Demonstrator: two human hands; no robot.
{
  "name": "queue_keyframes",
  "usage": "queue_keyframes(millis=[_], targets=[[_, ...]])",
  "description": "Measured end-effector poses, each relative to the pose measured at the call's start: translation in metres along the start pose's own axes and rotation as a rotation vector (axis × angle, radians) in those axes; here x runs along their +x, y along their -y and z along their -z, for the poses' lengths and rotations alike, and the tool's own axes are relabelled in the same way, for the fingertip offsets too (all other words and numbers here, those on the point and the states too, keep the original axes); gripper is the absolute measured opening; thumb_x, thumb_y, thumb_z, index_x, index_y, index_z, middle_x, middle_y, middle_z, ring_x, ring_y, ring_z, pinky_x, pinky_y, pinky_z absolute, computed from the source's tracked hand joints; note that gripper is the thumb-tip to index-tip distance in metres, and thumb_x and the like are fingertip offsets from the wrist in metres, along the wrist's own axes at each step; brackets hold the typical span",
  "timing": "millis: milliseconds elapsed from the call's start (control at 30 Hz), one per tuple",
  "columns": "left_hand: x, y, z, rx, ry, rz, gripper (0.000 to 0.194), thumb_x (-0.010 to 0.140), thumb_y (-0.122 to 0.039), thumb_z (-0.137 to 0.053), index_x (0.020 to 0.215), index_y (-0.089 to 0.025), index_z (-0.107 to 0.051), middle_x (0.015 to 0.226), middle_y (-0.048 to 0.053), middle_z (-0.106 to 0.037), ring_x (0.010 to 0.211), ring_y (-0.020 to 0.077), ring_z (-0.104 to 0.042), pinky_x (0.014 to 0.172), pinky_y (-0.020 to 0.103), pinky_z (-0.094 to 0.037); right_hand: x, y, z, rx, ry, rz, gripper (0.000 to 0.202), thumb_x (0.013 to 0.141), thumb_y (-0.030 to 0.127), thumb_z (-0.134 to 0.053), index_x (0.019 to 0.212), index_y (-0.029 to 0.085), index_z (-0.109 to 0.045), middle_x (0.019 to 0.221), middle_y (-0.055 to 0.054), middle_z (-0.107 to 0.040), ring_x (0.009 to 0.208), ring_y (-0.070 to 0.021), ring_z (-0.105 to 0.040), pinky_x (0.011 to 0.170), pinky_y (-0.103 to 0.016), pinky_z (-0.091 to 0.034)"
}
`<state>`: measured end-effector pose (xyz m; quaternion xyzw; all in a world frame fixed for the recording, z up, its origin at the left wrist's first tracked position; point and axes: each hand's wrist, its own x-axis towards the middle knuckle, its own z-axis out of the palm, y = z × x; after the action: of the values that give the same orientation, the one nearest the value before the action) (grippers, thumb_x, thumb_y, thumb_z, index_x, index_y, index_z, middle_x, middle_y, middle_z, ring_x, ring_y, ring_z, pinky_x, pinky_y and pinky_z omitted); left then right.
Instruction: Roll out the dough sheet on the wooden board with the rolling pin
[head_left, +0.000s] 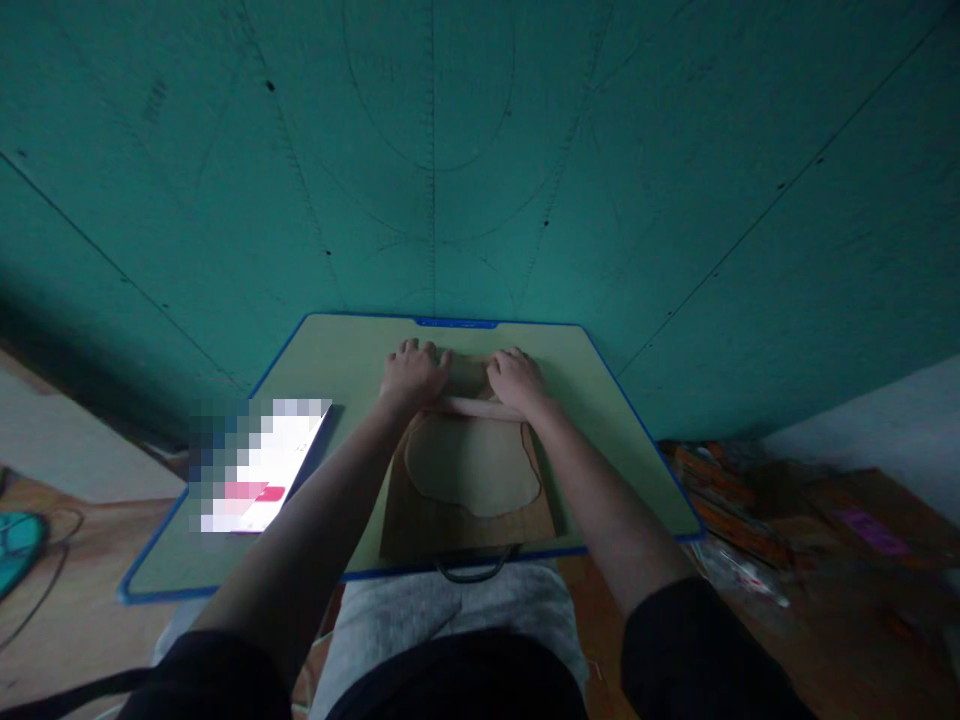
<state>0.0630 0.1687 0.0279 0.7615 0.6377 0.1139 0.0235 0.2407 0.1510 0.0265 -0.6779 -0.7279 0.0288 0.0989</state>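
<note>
On a brown wooden board (395, 520) lies a flat, pale slab with an uneven edge (472, 465), of dough or clay; I cannot tell which. A light wooden rolling pin (480, 407) rests crosswise over its far part. My left hand (415, 373) lies palm down over the pin's left end, fingers stretched forward and apart. Over the right end is my right hand (516, 378), also palm down, its fingers reaching ahead rather than wrapped round the pin. The pin's ends are hidden by my hands and wrists.
The board sits on a pale folding table (345, 345) with a blue rim, against a green wall (465, 270). A lit tablet-like screen (277, 460), partly blurred, stands at the left. Boxes and plastic-wrapped items (750, 570) lie on the floor at right.
</note>
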Motion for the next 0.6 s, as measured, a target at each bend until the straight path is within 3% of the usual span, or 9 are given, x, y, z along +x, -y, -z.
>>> queue_keyframes(millis=[200,400,500,600], targets=[[0.003,-0.001,0.000,0.023,0.028,0.023,0.055,0.099,-0.047,-0.030,0.121,-0.010,-0.063,0.127,0.025,-0.063,0.119,0.0365,-0.058,0.096,0.049,-0.047,-0.001,0.000,-0.001,-0.010,-0.017,-0.010,0.037,0.100,0.022,-0.033,0.110,0.015,-0.068,0.117,-0.016,-0.067,0.110,-0.0259,-0.060,0.096,-0.038,-0.046],[-0.017,-0.004,0.005,0.057,0.014,0.040,0.056,0.096,-0.048,-0.036,0.124,-0.006,-0.061,0.131,0.028,-0.060,0.125,0.0396,-0.055,0.098,0.050,-0.045,-0.010,0.003,-0.002,-0.005,0.020,-0.012,0.035,0.099,0.026,-0.041,0.121,0.013,-0.064,0.128,-0.019,-0.062,0.120,-0.0291,-0.057,0.104,-0.043,-0.043],[-0.034,-0.005,0.008,0.065,-0.029,0.050,0.053,0.095,-0.044,-0.038,0.127,-0.007,-0.059,0.136,0.025,-0.058,0.130,0.0369,-0.052,0.104,0.046,-0.041,-0.020,0.005,-0.007,0.003,0.111,0.084,0.040,0.099,0.035,-0.047,0.130,0.016,-0.062,0.144,-0.018,-0.054,0.140,-0.0327,-0.043,0.115,-0.048,-0.034],[-0.054,-0.004,0.006,0.071,-0.073,0.049,0.051,0.094,-0.042,-0.041,0.128,-0.009,-0.059,0.145,0.024,-0.053,0.135,0.0364,-0.048,0.108,0.047,-0.038,-0.037,0.009,-0.010,0.023,0.202,0.140,0.052,0.101,0.040,-0.044,0.147,0.016,-0.050,0.162,-0.016,-0.036,0.153,-0.0347,-0.020,0.121,-0.054,-0.020]])
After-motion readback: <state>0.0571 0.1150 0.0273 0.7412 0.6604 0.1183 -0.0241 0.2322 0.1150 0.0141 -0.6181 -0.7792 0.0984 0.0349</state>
